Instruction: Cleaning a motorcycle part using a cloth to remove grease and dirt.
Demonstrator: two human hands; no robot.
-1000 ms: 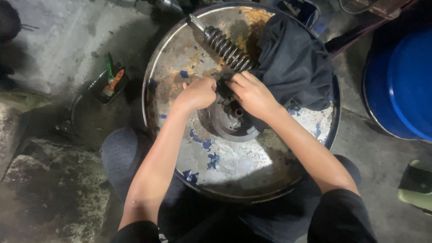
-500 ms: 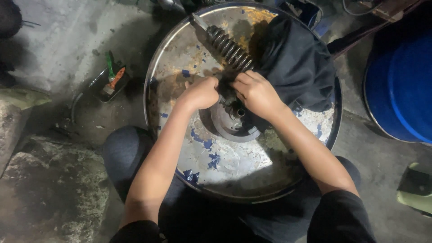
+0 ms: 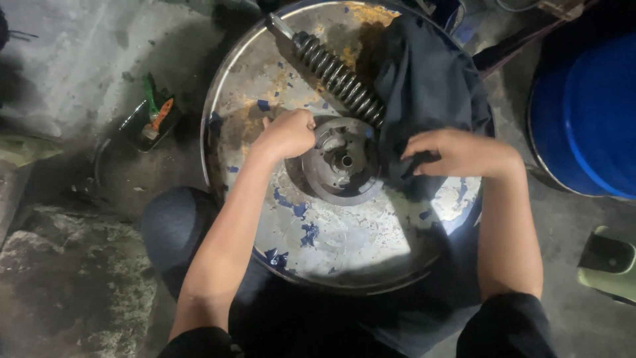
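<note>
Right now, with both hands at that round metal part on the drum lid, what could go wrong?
1. The left hand is fisted against the round metal part; a slip might scrape knuckles on its edges.
2. The right hand presses a dark cloth that could snag on the coil spring.
3. The spring lies loose and might roll off the drum lid.

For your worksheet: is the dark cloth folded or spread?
Neither: the cloth lies bunched in loose creases on the drum top, over the spring's end.

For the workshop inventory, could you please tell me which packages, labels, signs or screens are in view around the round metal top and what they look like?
None can be made out: no label, sign or screen.
Nearest to a container: small dark tray on the floor, left of the metal top, holding green and orange items.
</note>
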